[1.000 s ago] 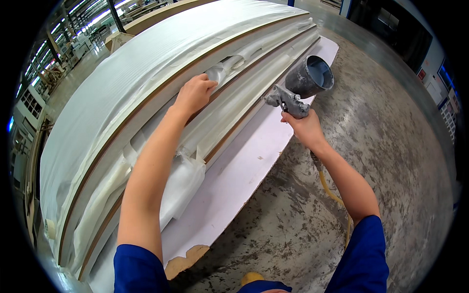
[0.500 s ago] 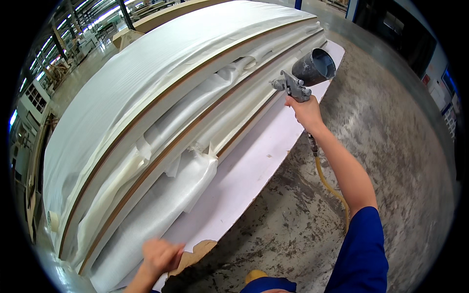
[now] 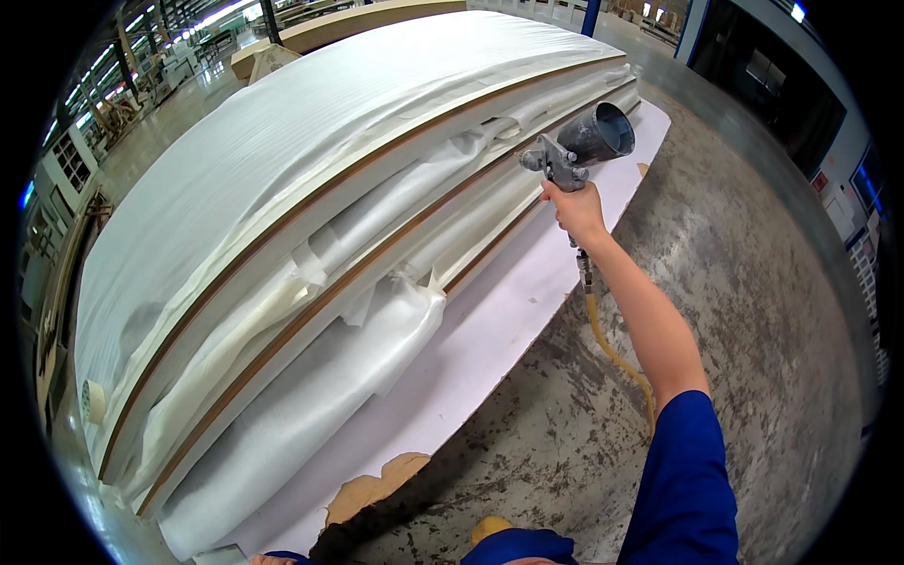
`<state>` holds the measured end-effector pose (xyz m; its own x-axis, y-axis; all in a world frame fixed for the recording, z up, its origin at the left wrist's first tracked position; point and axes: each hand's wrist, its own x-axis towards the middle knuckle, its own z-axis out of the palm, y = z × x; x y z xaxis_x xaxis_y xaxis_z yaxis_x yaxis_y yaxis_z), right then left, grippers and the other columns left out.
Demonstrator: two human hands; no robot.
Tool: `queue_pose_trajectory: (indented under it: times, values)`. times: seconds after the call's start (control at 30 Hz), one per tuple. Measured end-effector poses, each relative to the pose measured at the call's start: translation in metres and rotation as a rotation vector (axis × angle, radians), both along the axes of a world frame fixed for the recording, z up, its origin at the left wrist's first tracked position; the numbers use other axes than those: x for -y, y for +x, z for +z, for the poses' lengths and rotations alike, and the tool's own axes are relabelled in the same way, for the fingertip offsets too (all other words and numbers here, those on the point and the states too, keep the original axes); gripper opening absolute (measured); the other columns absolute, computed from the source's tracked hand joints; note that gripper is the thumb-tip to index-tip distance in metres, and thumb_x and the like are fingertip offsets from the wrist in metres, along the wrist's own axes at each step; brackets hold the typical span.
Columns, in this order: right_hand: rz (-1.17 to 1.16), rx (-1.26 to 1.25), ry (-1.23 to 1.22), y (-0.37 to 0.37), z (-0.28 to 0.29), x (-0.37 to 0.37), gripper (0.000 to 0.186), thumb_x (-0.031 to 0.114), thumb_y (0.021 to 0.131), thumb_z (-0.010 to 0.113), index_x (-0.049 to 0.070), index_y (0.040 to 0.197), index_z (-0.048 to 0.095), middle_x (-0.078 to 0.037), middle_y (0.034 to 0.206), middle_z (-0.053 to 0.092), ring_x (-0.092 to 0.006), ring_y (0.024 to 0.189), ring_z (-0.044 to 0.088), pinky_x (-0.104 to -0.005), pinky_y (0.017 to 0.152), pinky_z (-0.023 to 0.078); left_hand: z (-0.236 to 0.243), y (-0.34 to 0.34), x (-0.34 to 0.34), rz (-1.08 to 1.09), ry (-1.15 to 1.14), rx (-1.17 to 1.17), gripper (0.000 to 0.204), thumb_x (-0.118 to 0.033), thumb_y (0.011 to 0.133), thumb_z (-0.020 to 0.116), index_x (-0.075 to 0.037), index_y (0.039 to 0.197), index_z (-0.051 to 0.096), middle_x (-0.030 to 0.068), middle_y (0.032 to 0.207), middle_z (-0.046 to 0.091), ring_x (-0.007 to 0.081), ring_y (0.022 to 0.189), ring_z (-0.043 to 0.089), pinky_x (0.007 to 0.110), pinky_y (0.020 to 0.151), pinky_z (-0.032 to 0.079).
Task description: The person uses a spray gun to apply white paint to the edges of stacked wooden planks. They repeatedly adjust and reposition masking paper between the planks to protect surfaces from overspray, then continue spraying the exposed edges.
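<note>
My right hand [image 3: 578, 211] grips a spray gun [image 3: 557, 166] with a dark, round paint cup [image 3: 596, 134] on it, held up over the far right end of a covered stack. A yellow air hose [image 3: 612, 348] hangs from the handle. The gun's nozzle points left, toward long panels with brown edges [image 3: 353, 256] wrapped in white sheeting [image 3: 282, 113]. Loose wrap [image 3: 330, 377] bulges out between the layers. Only a sliver of my left hand [image 3: 271, 560] shows at the lower edge; its fingers are hidden.
A pale board [image 3: 490, 348] with a torn brown corner [image 3: 377, 485] lies under the stack. A tape roll [image 3: 93, 402] is at the stack's left end. Stained concrete floor [image 3: 753, 311] spreads to the right, with a dark opening [image 3: 767, 80] beyond.
My left hand has dropped back down, almost out of view. My right hand and the spray gun have shifted slightly left, and the whole view has moved a little.
</note>
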<state>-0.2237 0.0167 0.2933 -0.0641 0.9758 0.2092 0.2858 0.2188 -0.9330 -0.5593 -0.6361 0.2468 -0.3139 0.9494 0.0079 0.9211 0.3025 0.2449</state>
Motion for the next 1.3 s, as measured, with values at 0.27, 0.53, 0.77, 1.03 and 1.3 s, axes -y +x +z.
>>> queue_pose_trajectory:
  times: [0.27, 0.53, 0.77, 1.03, 1.3]
  values:
    - [0.014, 0.007, -0.020, -0.015, 0.001, 0.006, 0.026, 0.021, 0.081, 0.068, -0.003, 0.072, 0.065, -0.007, 0.064, 0.063, -0.0100, 0.044, 0.047, -0.0286, 0.042, 0.038, 0.015, 0.011, -0.011, 0.054, 0.032, 0.036, 0.007, -0.012, 0.085, 0.060, -0.006, 0.085, 0.063, 0.0158, 0.078, 0.059, 0.0362, 0.073, 0.054, 0.043, 0.071, 0.044]
    - [0.044, 0.042, -0.034, -0.022, 0.001, 0.010, 0.026, 0.020, 0.081, 0.068, -0.003, 0.070, 0.064, -0.004, 0.058, 0.058, -0.0098, 0.042, 0.046, -0.0283, 0.041, 0.037, 0.022, 0.014, -0.018, 0.038, 0.046, 0.078, 0.006, -0.009, 0.085, 0.058, -0.005, 0.083, 0.062, 0.0163, 0.078, 0.058, 0.0368, 0.073, 0.053, 0.044, 0.068, 0.043]
    - [0.069, 0.030, -0.068, -0.026, 0.000, 0.012, 0.027, 0.021, 0.082, 0.068, -0.002, 0.070, 0.062, -0.003, 0.055, 0.056, -0.0093, 0.038, 0.043, -0.0271, 0.038, 0.034, 0.020, 0.010, -0.017, 0.011, 0.047, 0.087, 0.005, -0.008, 0.084, 0.058, -0.004, 0.082, 0.062, 0.0171, 0.078, 0.058, 0.0373, 0.072, 0.053, 0.045, 0.066, 0.042]
    - [0.099, 0.010, -0.073, -0.032, 0.004, 0.022, 0.024, 0.019, 0.083, 0.068, -0.002, 0.072, 0.062, -0.002, 0.056, 0.054, -0.0081, 0.038, 0.042, -0.0264, 0.036, 0.032, 0.022, 0.011, -0.022, -0.005, 0.086, 0.095, 0.004, -0.007, 0.083, 0.058, -0.004, 0.082, 0.061, 0.0173, 0.078, 0.057, 0.0373, 0.071, 0.052, 0.044, 0.066, 0.042]
    - [0.130, 0.014, -0.098, -0.039, 0.008, 0.034, 0.025, 0.020, 0.083, 0.067, -0.001, 0.071, 0.061, -0.001, 0.054, 0.052, -0.0076, 0.039, 0.042, -0.0255, 0.037, 0.033, 0.020, 0.010, -0.018, 0.007, 0.057, 0.089, 0.005, -0.007, 0.084, 0.058, -0.004, 0.083, 0.061, 0.0173, 0.081, 0.058, 0.0375, 0.075, 0.053, 0.044, 0.070, 0.042]
